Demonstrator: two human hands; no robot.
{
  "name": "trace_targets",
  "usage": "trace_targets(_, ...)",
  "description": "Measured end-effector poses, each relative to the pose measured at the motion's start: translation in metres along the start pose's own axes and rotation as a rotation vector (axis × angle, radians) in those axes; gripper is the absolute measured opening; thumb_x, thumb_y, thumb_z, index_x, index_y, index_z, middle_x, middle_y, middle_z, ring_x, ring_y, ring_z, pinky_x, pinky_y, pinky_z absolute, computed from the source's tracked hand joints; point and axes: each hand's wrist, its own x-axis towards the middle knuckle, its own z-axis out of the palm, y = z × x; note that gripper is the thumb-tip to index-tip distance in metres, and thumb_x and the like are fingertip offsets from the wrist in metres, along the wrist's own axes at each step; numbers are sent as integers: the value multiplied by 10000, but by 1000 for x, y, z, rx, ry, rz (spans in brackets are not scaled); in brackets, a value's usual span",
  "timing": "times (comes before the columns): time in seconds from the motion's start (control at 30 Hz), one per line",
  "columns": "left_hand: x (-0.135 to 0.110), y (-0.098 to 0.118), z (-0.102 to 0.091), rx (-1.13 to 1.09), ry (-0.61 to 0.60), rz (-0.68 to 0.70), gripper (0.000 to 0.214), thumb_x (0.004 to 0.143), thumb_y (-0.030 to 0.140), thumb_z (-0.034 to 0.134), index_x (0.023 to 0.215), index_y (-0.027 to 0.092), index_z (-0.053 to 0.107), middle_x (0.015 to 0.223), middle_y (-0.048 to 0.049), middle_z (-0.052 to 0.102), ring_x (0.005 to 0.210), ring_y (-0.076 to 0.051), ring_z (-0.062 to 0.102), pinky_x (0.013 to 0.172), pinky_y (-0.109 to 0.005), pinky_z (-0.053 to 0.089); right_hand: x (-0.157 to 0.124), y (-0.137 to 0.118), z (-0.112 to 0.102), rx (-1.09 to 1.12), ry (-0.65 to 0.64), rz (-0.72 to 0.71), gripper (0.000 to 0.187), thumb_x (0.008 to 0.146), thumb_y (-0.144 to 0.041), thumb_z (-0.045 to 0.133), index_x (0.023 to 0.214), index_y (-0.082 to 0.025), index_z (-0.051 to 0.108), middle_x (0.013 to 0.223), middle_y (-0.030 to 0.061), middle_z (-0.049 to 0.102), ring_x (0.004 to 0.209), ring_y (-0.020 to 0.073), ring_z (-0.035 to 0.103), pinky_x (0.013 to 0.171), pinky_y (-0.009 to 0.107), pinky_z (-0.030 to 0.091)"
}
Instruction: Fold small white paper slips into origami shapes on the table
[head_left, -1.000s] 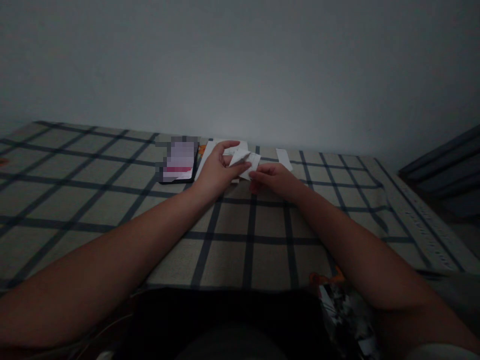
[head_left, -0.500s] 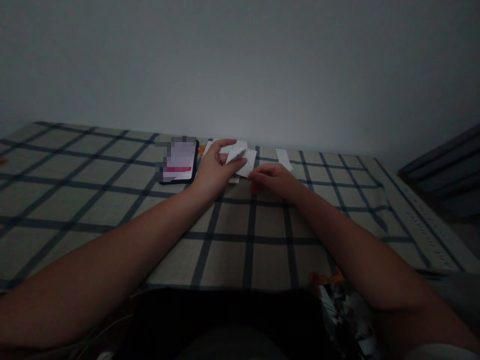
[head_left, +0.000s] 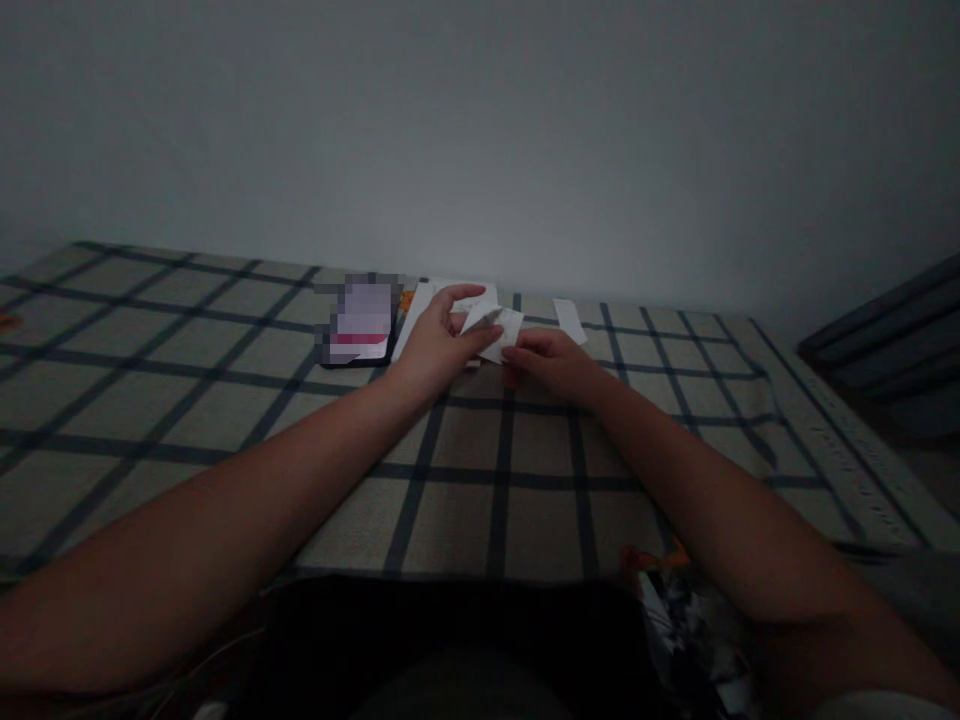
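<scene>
Folded white paper [head_left: 509, 326] is held above the checked tablecloth, one flap standing up from it. My left hand [head_left: 448, 335] grips it from the left, thumb on top and the forefinger stretched out behind. At the paper's lower right corner, the fingertips of my right hand [head_left: 546, 352] are pinched together on its edge. More white paper [head_left: 417, 318] lies flat under and behind my left hand, partly hidden by it. A separate white strip of paper [head_left: 570, 321] rests just beyond my right hand.
A phone [head_left: 365, 320] with a lit, partly blurred screen lies left of my left hand. The checked tablecloth [head_left: 465, 520] runs back to a plain wall [head_left: 480, 150]. A crumpled black-and-white bag-like thing [head_left: 694, 630] sits below the near edge at right.
My left hand and the folded paper have shifted slightly to the right and down. My right fingertips now pinch the paper's corner, slightly farther right than before.
</scene>
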Motion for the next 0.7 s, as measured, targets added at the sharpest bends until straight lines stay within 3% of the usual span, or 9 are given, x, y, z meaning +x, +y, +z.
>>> trace_targets(0.2, 1, -3, 0, 42, 44, 13, 426, 721, 300, 759, 1100, 198, 594, 761, 5, 655, 607, -117, 617, 555, -214, 485, 0, 3, 1, 49, -26, 27, 289, 901, -402, 576, 758, -162, 649, 696, 25, 679, 646, 138, 628, 662, 280, 486)
trace_targets(0.4, 0, -4, -1, 37, -30, -18, 508, 710, 311, 772, 1159, 202, 560, 698, 24, 644, 542, -104, 587, 513, -200, 448, 0, 0, 4, 113, 71, 114, 348, 917, -452, 518, 762, -162, 631, 686, 38, 699, 637, 148, 649, 645, 282, 507)
trace_targets(0.7, -1, -2, 0, 39, -38, -13, 552, 694, 234, 775, 1191, 200, 535, 739, 31, 657, 573, -100, 599, 561, -216, 469, 1, -1, 3, -24, 109, 54, 326, 900, -433, 528, 741, -166, 627, 671, 17, 655, 615, 137, 598, 599, 263, 463)
